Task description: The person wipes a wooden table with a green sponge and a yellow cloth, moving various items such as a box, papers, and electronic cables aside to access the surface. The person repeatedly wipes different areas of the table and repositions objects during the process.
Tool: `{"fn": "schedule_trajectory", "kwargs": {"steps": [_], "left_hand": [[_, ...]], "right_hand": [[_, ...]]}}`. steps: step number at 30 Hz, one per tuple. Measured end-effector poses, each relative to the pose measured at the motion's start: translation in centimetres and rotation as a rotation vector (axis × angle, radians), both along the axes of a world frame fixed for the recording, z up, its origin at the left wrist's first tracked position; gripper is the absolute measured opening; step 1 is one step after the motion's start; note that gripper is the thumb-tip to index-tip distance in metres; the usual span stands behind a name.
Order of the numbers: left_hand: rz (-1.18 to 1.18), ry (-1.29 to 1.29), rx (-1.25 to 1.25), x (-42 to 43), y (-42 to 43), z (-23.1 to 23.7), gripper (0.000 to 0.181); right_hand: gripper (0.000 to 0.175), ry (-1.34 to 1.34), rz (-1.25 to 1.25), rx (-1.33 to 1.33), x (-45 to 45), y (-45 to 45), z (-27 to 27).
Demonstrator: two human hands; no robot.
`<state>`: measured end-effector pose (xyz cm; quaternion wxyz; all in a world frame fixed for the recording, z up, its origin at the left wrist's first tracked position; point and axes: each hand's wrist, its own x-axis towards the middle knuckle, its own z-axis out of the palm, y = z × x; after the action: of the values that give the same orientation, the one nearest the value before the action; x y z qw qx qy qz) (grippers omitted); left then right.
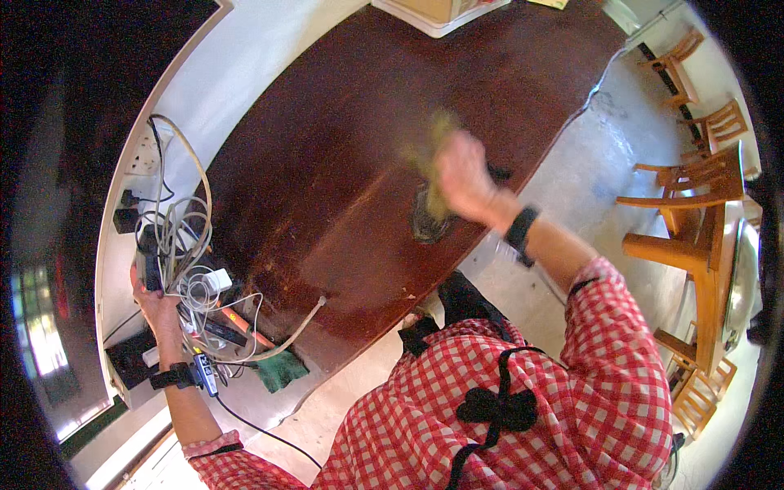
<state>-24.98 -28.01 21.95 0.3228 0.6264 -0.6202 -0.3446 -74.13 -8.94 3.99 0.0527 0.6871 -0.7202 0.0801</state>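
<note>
My right hand [464, 174], blurred by motion, grips a yellowish cloth [438, 202] over the dark reddish-brown tabletop [343, 153]. Under the cloth, near the table's front edge, is a dark object [424, 222], partly hidden; I cannot tell what it is. My left hand [156, 303] is at the left end of the table, by the wall. Its fingers close around a black box-shaped device [148, 257] and the base of a bundle of looped cables [182, 236]. A white adapter [217, 280] sits among the cables, beside my left hand.
Near the cables lie an orange-red stick-like object [245, 324] and a green cloth [280, 369]. A wall socket [145, 153] has a plug below it. A white-rimmed container [441, 27] stands at the far end. Wooden chairs [692, 184] stand across the floor at right.
</note>
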Motion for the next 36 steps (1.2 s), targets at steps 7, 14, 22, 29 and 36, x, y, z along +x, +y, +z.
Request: {"fn": "schedule_trajectory", "kwargs": {"steps": [7, 14, 22, 29, 36], "left_hand": [[0.068, 0.078, -0.161, -0.5, -0.7, 0.1, 0.086], [0.323, 0.020, -0.212, -1.0, -2.4, -2.2, 0.039], [0.157, 0.164, -0.125, -5.3, -0.9, -1.5, 0.026], [0.537, 0.279, -0.257, -1.9, -4.3, -5.6, 0.071], [0.633, 0.460, 0.006, -3.1, -7.4, -4.8, 0.063]], "right_hand": [[0.024, -0.341, 0.753, 0.032, 14.5, 10.3, 4.3], [0.013, -0.376, 0.461, -0.202, 8.1, 10.0, 3.3], [0.037, 0.057, -0.763, -0.192, -11.4, 7.9, -1.4], [0.040, -0.017, -0.724, -0.452, -5.5, 10.4, -3.7], [0.032, -0.025, -0.747, -0.369, -1.1, 11.4, -3.2]]}}
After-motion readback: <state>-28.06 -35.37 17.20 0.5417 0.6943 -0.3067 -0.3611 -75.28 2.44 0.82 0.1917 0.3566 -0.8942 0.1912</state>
